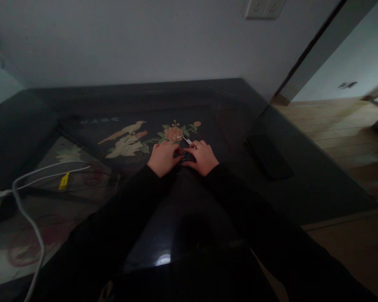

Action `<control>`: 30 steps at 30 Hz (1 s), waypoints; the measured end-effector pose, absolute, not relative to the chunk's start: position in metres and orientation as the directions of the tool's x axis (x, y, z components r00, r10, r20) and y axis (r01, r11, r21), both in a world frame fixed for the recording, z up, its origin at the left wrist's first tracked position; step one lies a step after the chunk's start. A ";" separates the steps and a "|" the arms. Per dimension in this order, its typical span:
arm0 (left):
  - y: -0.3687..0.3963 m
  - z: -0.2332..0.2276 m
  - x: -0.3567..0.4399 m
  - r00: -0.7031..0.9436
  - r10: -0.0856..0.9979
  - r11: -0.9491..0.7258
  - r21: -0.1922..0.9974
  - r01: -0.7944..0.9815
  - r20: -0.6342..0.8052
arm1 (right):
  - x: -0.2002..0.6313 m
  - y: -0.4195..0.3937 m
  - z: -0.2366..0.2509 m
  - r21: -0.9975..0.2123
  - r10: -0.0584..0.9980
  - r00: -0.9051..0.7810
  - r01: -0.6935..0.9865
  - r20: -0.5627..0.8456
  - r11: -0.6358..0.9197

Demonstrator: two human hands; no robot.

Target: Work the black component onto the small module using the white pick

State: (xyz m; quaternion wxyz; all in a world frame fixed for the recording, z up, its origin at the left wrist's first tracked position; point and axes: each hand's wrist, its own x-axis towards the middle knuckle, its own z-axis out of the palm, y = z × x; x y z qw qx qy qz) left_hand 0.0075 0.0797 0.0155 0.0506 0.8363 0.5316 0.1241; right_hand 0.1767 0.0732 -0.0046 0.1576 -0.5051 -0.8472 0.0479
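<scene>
Small dark piece: here it is, the small dark piece with pale markings, right between the two hands near the middle of the tabletop; too small and dim to name
Left hand: the left hand comes in close, thumb and fingers narrowed on the near side of the piece, gripping its left end
Right hand: the right hand, ring on a finger, curls thumb and forefinger round the right end, matching its partner
White strip: a slim white strip pokes out beyond the right fingers towards the pink flower; whether it is gripped, I cannot tell
Right side: dark surface runs from the right hand to a black flat slab, well apart, with the tabletop's slanting edge beyond it
Left side: a white cable loops over the pale printed area, a yellow tag beside it, both well away from the fingers
Far edge: the tabletop meets the pale wall, well beyond the hands
Surface: dark and glossy, with a bird design and a bright reflection near the body
Room: dim light, a wall socket up top, wooden floor off to the right
</scene>
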 end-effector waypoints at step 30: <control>0.079 0.012 0.009 0.396 0.903 -0.426 0.214 0.879 0.170 | 0.174 0.070 0.000 -0.253 0.891 -0.408 0.857 0.198 0.449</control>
